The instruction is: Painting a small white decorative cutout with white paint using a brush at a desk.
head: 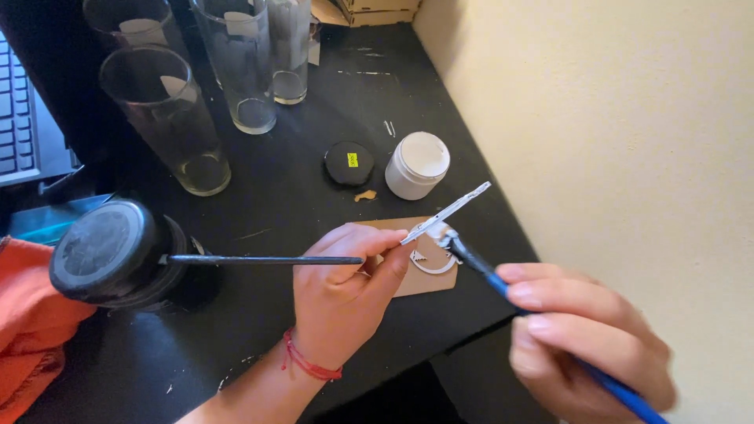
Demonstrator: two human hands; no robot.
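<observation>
My left hand (345, 290) holds a thin black-handled brush (259, 259) that points left, and between its fingertips a small flat piece painted white (446, 212). My right hand (581, 345) grips a blue-handled brush (503, 286) whose tip touches that piece. Under them lies a brown card (420, 283) with a white curved cut-out (432, 265) on it. An open white paint jar (418, 165) and its black lid (349, 163) stand just beyond the card.
Several tall empty glasses (169, 118) stand at the back left of the black desk (298, 204). A round black container (106, 251) sits at the left beside an orange cloth (23, 330). A keyboard (16, 118) is far left. A cream wall (613, 141) bounds the right.
</observation>
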